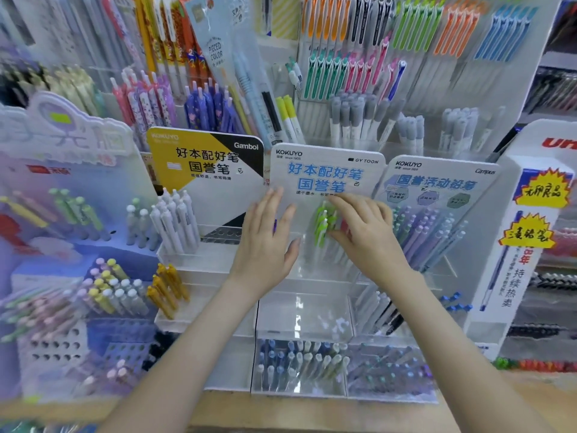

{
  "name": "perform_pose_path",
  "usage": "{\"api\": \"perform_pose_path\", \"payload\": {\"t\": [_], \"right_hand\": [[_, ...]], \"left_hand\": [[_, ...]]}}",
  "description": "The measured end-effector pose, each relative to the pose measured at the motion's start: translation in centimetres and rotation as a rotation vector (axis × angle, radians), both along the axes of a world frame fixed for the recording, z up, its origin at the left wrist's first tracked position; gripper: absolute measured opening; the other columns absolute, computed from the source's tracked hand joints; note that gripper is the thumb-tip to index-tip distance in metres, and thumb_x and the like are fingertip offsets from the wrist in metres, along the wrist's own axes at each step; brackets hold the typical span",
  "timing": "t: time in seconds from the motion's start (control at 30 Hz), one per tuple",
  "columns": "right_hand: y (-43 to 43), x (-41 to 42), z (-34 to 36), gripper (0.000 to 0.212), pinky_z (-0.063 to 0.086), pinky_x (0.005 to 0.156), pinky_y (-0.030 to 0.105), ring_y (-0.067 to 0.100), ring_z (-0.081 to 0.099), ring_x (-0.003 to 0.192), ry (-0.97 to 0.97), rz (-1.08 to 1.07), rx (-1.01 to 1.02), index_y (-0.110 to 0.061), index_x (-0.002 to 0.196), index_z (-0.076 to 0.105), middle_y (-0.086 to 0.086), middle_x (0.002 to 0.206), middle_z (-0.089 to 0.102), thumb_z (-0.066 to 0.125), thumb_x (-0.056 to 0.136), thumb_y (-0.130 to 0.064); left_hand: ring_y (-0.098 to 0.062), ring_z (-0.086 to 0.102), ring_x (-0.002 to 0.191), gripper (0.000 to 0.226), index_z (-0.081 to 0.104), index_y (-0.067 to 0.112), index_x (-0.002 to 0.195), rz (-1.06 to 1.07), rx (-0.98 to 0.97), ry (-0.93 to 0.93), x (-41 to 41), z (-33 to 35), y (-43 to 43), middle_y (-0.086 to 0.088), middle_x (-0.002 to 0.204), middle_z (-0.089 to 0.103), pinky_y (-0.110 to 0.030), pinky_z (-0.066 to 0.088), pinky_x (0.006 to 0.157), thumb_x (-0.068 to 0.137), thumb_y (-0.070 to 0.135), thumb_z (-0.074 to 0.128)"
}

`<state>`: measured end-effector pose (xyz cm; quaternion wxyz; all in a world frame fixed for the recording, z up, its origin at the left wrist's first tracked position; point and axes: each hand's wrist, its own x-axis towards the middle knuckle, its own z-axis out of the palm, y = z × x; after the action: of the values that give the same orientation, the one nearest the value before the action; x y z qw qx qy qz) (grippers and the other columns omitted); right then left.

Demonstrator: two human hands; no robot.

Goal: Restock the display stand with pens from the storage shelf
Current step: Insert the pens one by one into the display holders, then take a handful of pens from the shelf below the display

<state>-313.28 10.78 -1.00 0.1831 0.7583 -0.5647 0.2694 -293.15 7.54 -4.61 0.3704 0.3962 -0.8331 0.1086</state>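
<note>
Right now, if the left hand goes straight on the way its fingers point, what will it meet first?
Probably the GY TOON card: the left hand points up at its left edge. Depth is unclear, and the fingertips may already touch it.

Two hands, left hand [265, 242], right hand [365, 235], three KOKUYO header cards [324, 170], two yellow-capped markers [288, 115], green pens [323, 225] uncountable

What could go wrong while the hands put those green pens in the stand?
1. The right hand seems to hold several green pens at once; one could slip and fall into the clear trays below.
2. The left hand rests flat on the stand; a hard push might tip it.
3. The purple pens stand close by and could get knocked.
</note>
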Motion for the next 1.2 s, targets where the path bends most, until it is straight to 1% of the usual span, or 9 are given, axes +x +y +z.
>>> {"api": "perform_pose_path", "payload": {"t": [0.1,0.27,0.47,0.7,0.87,0.93,1.0,1.1,1.2], "right_hand": [[2.4,0.5,0.0,0.05,0.027,0.092,0.034,0.02,0.044,0.115,-0.03,-0.017,-0.055,-0.013,0.129,0.048,0.006,0.127,0.055,0.061,0.082,-0.025],[9.3,1.5,-2.4,0.045,0.03,0.094,0.034,0.023,0.043,0.117,-0.069,-0.027,-0.058,-0.006,0.127,0.053,0.011,0.125,0.057,0.06,0.085,-0.02],[21.3,2.9,-8.9,0.035,0.04,0.09,0.034,0.023,0.051,0.107,-0.156,-0.005,0.088,-0.006,0.121,0.054,0.011,0.117,0.06,0.058,0.087,-0.014],[33.1,0.5,-15.8,0.041,0.046,0.08,0.039,0.029,0.053,0.095,-0.247,-0.109,0.493,-0.001,0.113,0.059,0.013,0.105,0.062,0.046,0.08,-0.021],[36.6,-4.2,-18.5,0.037,0.047,0.077,0.039,0.034,0.059,0.088,-0.231,-0.188,0.619,-0.001,0.112,0.06,0.013,0.101,0.063,0.048,0.08,-0.015],[37.6,-6.8,-19.6,0.036,0.052,0.071,0.041,0.036,0.06,0.086,-0.227,-0.216,0.647,0.001,0.11,0.061,0.014,0.098,0.063,0.05,0.078,-0.012],[38.9,-9.8,-20.7,0.038,0.053,0.069,0.041,0.036,0.06,0.085,-0.222,-0.213,0.682,0.002,0.109,0.061,0.015,0.097,0.063,0.043,0.082,-0.017],[39.8,-15.1,-23.4,0.04,0.053,0.075,0.042,0.037,0.059,0.089,-0.223,-0.184,0.757,0.003,0.111,0.06,0.016,0.1,0.062,0.042,0.083,-0.018],[39.2,-20.3,-28.8,0.039,0.045,0.092,0.041,0.036,0.054,0.106,-0.226,-0.143,0.805,0.002,0.123,0.054,0.016,0.114,0.058,0.056,0.085,-0.008]], "left_hand": [[-0.037,0.036,0.132,0.044,0.054,-0.003,0.126,-0.018,-0.012,0.027,-0.4,0.4,2.5,-0.028,0.14,0.043,-0.052,0.037,0.106,0.087,0.017,0.056],[-0.035,0.044,0.126,0.041,0.054,-0.005,0.124,-0.072,-0.015,0.069,-1.5,-1.1,8.9,-0.025,0.135,0.05,-0.044,0.038,0.106,0.086,0.011,0.056],[-0.033,0.05,0.119,0.04,0.056,-0.005,0.123,-0.136,0.213,0.088,-2.3,-7.4,19.9,-0.022,0.129,0.055,-0.042,0.041,0.102,0.089,0.016,0.048],[-0.032,0.064,0.102,0.048,0.061,-0.002,0.118,-0.349,0.506,-0.202,-4.1,-12.0,30.5,-0.018,0.116,0.065,-0.039,0.054,0.086,0.083,0.025,0.042],[-0.028,0.066,0.097,0.048,0.062,0.002,0.115,-0.347,0.58,-0.3,-7.6,-14.1,33.5,-0.012,0.112,0.067,-0.034,0.057,0.073,0.08,0.026,0.039],[-0.028,0.066,0.096,0.044,0.062,0.002,0.115,-0.338,0.613,-0.317,-9.9,-15.4,34.7,-0.012,0.112,0.067,-0.035,0.058,0.071,0.08,0.024,0.045],[-0.029,0.066,0.096,0.042,0.062,0.001,0.115,-0.338,0.652,-0.331,-12.7,-17.1,35.8,-0.013,0.111,0.066,-0.036,0.058,0.07,0.078,0.019,0.059],[-0.027,0.067,0.091,0.044,0.063,0.002,0.112,-0.296,0.694,-0.337,-17.4,-20.2,36.8,-0.011,0.107,0.068,-0.032,0.057,0.067,0.072,0.017,0.073],[-0.027,0.065,0.102,0.043,0.061,0.003,0.12,-0.18,0.799,-0.286,-21.6,-26.5,36.6,-0.01,0.115,0.065,-0.033,0.055,0.075,0.083,0.025,0.054]]}}
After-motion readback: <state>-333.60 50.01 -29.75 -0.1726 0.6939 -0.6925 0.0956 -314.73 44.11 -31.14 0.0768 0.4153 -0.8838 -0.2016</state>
